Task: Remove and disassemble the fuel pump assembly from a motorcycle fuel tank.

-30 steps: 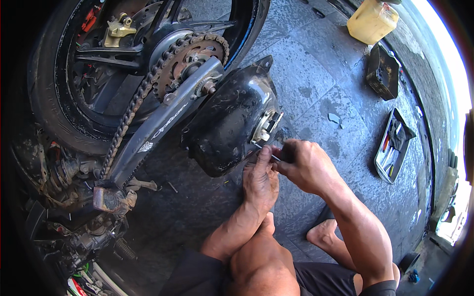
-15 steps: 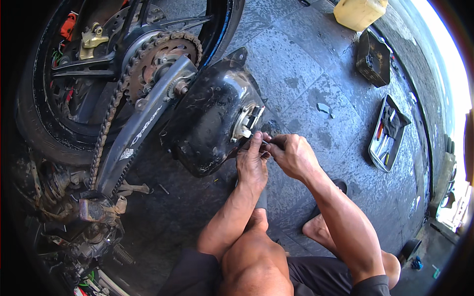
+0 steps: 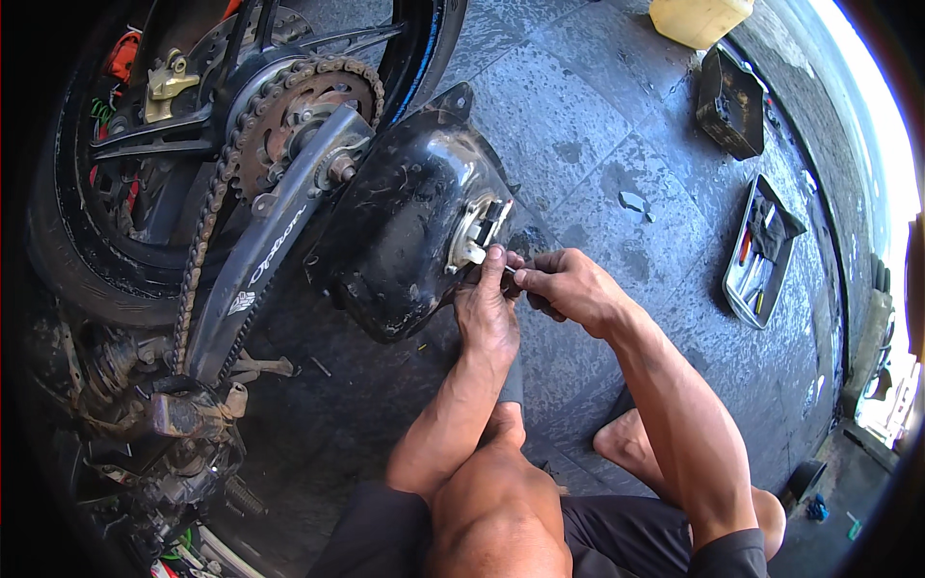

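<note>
A black metal tank (image 3: 390, 226), which looks like a fuel tank, rests on its side in front of me. Set into its right end is a metal fitting (image 3: 489, 223) with white and black plastic parts. My left hand (image 3: 489, 306) is closed just below the white plastic part, thumb up, pinching something small that I cannot make out. Close beside it on the right, my right hand (image 3: 578, 291) pinches a thin, light-coloured piece (image 3: 510, 270) between thumb and forefinger. That piece points toward the left fingertips; its kind is too small to tell.
A motorcycle wheel (image 3: 424, 72) with a rusty sprocket, chain (image 3: 214, 207) and grey swingarm (image 3: 265, 255) stands to the left. At right lie a tray of tools (image 3: 737, 279), a dark open box (image 3: 711, 116) and a yellowish container (image 3: 679, 27).
My right hand has turned slightly and its fingers have slid a little lower, showing more of the thin piece. My left hand stays by the fitting. The whole view has shifted slightly.
</note>
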Action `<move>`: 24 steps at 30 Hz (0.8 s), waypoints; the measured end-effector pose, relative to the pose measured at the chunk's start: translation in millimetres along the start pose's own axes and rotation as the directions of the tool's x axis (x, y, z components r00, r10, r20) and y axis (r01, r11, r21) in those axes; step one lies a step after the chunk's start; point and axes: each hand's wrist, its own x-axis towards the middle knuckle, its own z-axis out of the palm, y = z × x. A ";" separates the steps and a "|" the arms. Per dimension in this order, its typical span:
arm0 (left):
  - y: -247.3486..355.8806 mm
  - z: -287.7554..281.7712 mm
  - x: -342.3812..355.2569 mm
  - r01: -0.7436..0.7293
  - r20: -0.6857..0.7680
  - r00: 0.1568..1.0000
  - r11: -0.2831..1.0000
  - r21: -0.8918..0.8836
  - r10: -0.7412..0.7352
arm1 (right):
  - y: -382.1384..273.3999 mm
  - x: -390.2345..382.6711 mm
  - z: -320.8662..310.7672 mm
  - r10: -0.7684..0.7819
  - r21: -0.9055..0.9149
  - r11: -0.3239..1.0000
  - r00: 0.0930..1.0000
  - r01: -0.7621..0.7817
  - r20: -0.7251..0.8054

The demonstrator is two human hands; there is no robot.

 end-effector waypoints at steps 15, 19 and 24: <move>3.0 2.0 -3.4 -0.036 0.053 0.998 0.999 0.040 0.034 | 29.5 -9.8 -17.2 0.002 0.475 0.839 0.873 -0.267 0.487; -0.9 4.8 -3.1 -0.051 0.067 0.997 0.998 0.042 0.048 | 33.0 -12.5 -7.8 -0.107 0.521 0.849 0.937 -0.089 0.334; -1.1 1.0 -3.5 -0.053 0.046 0.998 0.998 0.033 0.052 | 26.9 -17.7 -1.3 -0.467 -0.628 0.690 0.884 0.360 -0.006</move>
